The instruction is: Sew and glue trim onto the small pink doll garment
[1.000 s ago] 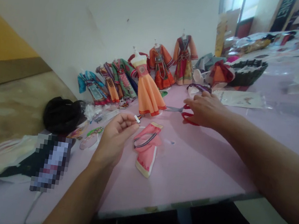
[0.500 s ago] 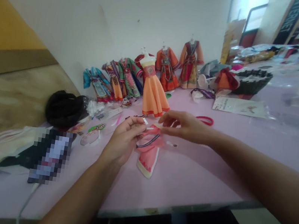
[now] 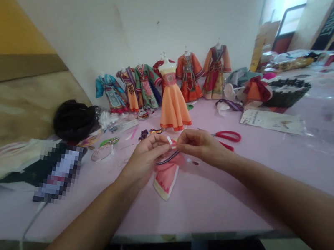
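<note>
My left hand point(image 3: 147, 155) pinches a small white strip point(image 3: 169, 140) between thumb and fingers, just above a pink doll garment point(image 3: 167, 173) that lies flat on the pink table point(image 3: 222, 193). My right hand point(image 3: 200, 146) has its fingers pinched together at the other end of that strip, touching it. Red-handled scissors point(image 3: 227, 136) lie on the table right behind my right hand. An orange doll dress on a small stand point(image 3: 173, 103) rises just beyond both hands.
A row of dressed mini mannequins point(image 3: 160, 86) lines the wall. A black bundle point(image 3: 74, 119), a white bag point(image 3: 5, 163) and small trims lie at the left. A dark basket point(image 3: 288, 92) and a packaged sheet point(image 3: 271, 120) sit at the right back.
My right hand let go of the scissors, left them on the table and came back to meet my left hand at the white strip. The left hand has hardly moved.
</note>
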Action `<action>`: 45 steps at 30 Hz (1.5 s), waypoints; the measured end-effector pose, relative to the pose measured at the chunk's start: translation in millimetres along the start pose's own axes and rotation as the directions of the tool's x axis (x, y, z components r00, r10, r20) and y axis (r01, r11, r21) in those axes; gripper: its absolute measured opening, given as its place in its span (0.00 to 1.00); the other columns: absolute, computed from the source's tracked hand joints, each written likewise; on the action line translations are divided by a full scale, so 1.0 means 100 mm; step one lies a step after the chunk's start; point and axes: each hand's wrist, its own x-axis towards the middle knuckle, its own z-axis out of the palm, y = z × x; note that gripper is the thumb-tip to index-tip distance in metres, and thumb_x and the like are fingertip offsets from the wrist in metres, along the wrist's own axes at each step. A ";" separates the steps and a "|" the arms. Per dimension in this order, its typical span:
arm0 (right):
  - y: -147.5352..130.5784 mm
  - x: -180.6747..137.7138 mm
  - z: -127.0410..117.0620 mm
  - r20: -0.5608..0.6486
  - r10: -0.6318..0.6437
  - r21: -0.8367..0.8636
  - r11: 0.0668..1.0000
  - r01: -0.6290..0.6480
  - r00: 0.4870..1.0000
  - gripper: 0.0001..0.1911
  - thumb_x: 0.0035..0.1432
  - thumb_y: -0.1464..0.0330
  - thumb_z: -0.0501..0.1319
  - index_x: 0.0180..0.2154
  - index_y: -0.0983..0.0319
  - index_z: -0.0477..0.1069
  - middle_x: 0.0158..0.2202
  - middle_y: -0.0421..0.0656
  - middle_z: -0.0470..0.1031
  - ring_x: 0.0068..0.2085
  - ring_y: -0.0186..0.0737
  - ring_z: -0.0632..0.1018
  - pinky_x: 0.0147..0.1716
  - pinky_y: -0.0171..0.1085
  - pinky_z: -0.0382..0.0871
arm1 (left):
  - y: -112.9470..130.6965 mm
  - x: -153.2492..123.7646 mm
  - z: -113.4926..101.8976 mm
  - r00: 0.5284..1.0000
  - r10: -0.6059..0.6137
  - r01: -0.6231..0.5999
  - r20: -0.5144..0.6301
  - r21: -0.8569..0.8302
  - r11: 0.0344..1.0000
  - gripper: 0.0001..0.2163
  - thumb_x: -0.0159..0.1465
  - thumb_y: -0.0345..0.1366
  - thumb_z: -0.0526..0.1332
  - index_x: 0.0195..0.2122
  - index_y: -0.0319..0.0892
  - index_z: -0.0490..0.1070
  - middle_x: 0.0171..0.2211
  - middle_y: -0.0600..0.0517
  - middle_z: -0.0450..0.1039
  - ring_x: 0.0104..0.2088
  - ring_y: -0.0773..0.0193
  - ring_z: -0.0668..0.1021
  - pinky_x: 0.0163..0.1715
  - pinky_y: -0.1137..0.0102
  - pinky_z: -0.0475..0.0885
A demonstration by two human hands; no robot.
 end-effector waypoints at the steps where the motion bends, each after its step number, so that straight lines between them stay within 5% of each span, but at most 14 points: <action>1: -0.02 0.00 0.00 0.005 -0.006 0.005 1.000 0.006 1.000 0.14 0.62 0.57 0.66 0.34 0.60 0.70 0.26 0.35 0.65 0.23 0.31 0.65 0.20 0.33 0.61 | 0.00 0.00 0.00 1.000 0.007 -0.007 0.003 0.008 1.000 0.10 0.54 0.33 0.71 0.34 0.42 0.71 0.31 0.53 0.76 0.32 0.66 0.79 0.34 0.71 0.69; 6: -0.12 -0.03 -0.05 -0.049 -0.082 -0.060 0.995 0.079 0.995 0.14 0.59 0.60 0.67 0.29 0.60 0.68 0.28 0.38 0.67 0.30 0.34 0.68 0.29 0.36 0.63 | 0.09 0.04 -0.14 0.992 0.124 -0.120 -0.030 0.120 0.986 0.09 0.55 0.36 0.70 0.34 0.42 0.72 0.32 0.53 0.76 0.34 0.65 0.79 0.36 0.70 0.69; 10: -0.11 -0.04 -0.09 -0.108 -0.072 -0.087 0.994 0.062 0.991 0.14 0.58 0.60 0.67 0.28 0.60 0.68 0.29 0.39 0.67 0.31 0.35 0.68 0.32 0.38 0.61 | 0.33 0.16 -0.62 0.969 0.236 -0.193 -0.078 0.359 0.913 0.10 0.55 0.40 0.71 0.33 0.43 0.74 0.32 0.52 0.77 0.35 0.64 0.78 0.37 0.70 0.69; 16: -0.06 -0.04 -0.09 -0.097 -0.028 -0.133 0.991 0.015 0.995 0.15 0.59 0.58 0.66 0.28 0.60 0.68 0.29 0.40 0.67 0.31 0.37 0.68 0.32 0.40 0.61 | 0.46 0.30 -1.54 0.960 0.085 0.065 -0.265 0.511 0.857 0.12 0.57 0.40 0.70 0.23 0.40 0.71 0.23 0.53 0.71 0.26 0.67 0.72 0.28 0.72 0.65; 21: -0.04 -0.02 -0.08 -0.128 0.011 -0.130 0.991 -0.028 0.992 0.16 0.57 0.56 0.67 0.27 0.59 0.68 0.28 0.40 0.66 0.30 0.36 0.66 0.30 0.39 0.58 | 0.29 0.36 -1.97 0.926 -0.094 0.287 -0.365 0.521 0.804 0.11 0.66 0.37 0.66 0.29 0.38 0.72 0.25 0.55 0.70 0.23 0.70 0.70 0.23 0.74 0.66; 26: 0.02 -0.02 -0.11 -0.126 0.014 -0.128 0.991 -0.031 0.992 0.16 0.58 0.56 0.67 0.28 0.59 0.69 0.28 0.38 0.64 0.29 0.36 0.65 0.30 0.39 0.56 | 0.18 0.47 -2.14 0.896 -0.150 0.370 -0.418 0.516 0.773 0.12 0.71 0.41 0.64 0.49 0.38 0.74 0.41 0.49 0.77 0.34 0.65 0.79 0.33 0.67 0.79; 34: 0.01 -0.02 -0.12 -0.108 0.057 -0.184 0.980 -0.076 0.993 0.19 0.57 0.53 0.67 0.27 0.60 0.69 0.27 0.39 0.64 0.29 0.36 0.64 0.29 0.38 0.56 | 0.30 0.24 -2.36 0.882 -0.163 0.389 -0.442 0.487 0.782 0.15 0.65 0.36 0.68 0.24 0.39 0.67 0.18 0.59 0.64 0.16 0.74 0.64 0.15 0.76 0.56; 38: 0.03 -0.02 -0.10 -0.103 0.071 -0.194 0.977 -0.090 0.992 0.19 0.57 0.52 0.67 0.28 0.60 0.70 0.28 0.39 0.66 0.30 0.36 0.66 0.29 0.38 0.58 | 0.28 0.05 -2.46 0.860 -0.211 0.431 -0.465 0.438 0.789 0.16 0.64 0.38 0.68 0.23 0.39 0.66 0.17 0.59 0.62 0.14 0.75 0.61 0.14 0.76 0.52; 42: 0.03 -0.02 -0.11 -0.120 0.065 -0.185 0.979 -0.087 0.991 0.21 0.55 0.50 0.68 0.27 0.60 0.70 0.27 0.40 0.66 0.29 0.36 0.66 0.29 0.38 0.58 | 0.17 -0.04 -2.50 0.827 -0.205 0.452 -0.523 0.403 0.796 0.09 0.71 0.39 0.63 0.38 0.38 0.72 0.27 0.58 0.69 0.20 0.73 0.68 0.19 0.77 0.65; 45: 0.04 -0.01 -0.12 -0.131 0.071 -0.178 0.980 -0.094 0.989 0.22 0.53 0.48 0.69 0.27 0.60 0.70 0.27 0.40 0.66 0.30 0.37 0.67 0.29 0.38 0.59 | 0.11 -0.05 -2.49 0.808 -0.206 0.469 -0.552 0.390 0.792 0.11 0.71 0.40 0.64 0.49 0.38 0.74 0.41 0.50 0.76 0.33 0.66 0.78 0.32 0.68 0.78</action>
